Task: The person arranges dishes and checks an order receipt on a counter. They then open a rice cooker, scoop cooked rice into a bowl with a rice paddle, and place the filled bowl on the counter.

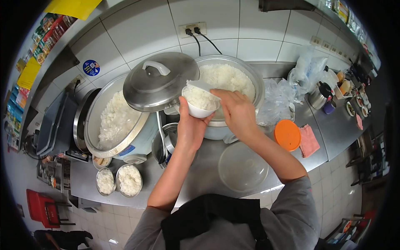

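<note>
My left hand holds a white bowl from below, its fingers wrapped round the underside. Rice fills the bowl to the rim. My right hand grips a white paddle, whose flat blade lies over the rice at the bowl's upper edge. Just behind both hands stands a large cooker of rice. A metal lid with a pale handle rests tilted between this cooker and a second open rice cooker on the left.
Bowls of rice stand at the counter's front left. A metal pot with utensils is beside my left forearm. To the right are a clear round lid, an orange lid, a pink cloth, plastic bags and a kettle.
</note>
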A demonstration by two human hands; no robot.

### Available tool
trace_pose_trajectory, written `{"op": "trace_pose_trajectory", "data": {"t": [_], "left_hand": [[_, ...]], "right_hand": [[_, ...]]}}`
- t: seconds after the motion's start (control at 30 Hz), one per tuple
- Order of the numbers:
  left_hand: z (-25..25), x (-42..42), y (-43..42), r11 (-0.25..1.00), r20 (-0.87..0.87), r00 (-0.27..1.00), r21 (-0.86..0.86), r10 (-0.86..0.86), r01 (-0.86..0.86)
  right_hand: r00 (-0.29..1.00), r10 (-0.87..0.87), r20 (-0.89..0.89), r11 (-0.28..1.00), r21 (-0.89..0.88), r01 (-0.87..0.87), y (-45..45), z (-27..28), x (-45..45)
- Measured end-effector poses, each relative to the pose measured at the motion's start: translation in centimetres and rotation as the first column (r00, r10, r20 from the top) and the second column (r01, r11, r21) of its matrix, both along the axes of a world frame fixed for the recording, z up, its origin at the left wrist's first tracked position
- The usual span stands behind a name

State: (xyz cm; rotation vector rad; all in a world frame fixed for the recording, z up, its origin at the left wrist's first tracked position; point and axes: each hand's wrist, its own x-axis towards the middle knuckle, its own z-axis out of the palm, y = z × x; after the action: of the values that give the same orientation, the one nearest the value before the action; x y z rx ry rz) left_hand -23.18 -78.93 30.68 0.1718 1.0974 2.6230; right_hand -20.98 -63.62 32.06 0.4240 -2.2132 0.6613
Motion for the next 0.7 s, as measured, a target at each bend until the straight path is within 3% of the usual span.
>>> {"op": "trace_pose_trajectory", "data": {"t": [0.13, 0.23, 0.33, 0.43, 0.53, 0.63, 0.7], "left_hand": [[-0.2, -0.4, -0.1, 1.0, 0.016, 1.0, 0.013, -0.024, 0.024], [-0.5, -1.2, -0.4, 1.0, -0.022, 0.999, -0.006, -0.03, 0.03], [-0.4, -1.8, -0.8, 0.997, -0.057, 0.996, -0.046, -0.066, 0.064], [-0.5, -2.1, -1.1, 0.996, -0.067, 0.995, -0.05, -0.077, 0.074], [-0.4, -2.0, -1.0, 0.995, -0.07, 0.997, -0.092, -0.043, 0.037], [-0.3, -1.9, -1.3, 0.996, -0.05, 0.997, -0.065, -0.058, 0.055], [-0.3, -1.9, -1.3, 0.996, -0.072, 0.996, -0.084, -0.044, 0.038]], "right_hand": [[0.998, 0.019, -0.058, 0.999, 0.036, -0.017, -0.4, -0.2, 0.5], [0.982, 0.187, -0.017, 0.973, -0.132, -0.187, 0.9, 0.4, -0.7], [0.836, 0.198, 0.511, 0.911, -0.41, 0.035, 2.6, 4.2, -0.4], [0.855, 0.136, 0.501, 0.943, -0.33, 0.043, 2.9, 6.1, -0.1], [0.968, 0.211, 0.135, 0.973, -0.123, -0.194, 3.1, 4.2, -1.1], [0.969, 0.227, 0.101, 0.974, -0.031, -0.225, 2.6, 2.9, -0.8], [0.957, 0.253, 0.139, 0.963, -0.135, -0.235, 3.4, 3.9, -1.0]]}}
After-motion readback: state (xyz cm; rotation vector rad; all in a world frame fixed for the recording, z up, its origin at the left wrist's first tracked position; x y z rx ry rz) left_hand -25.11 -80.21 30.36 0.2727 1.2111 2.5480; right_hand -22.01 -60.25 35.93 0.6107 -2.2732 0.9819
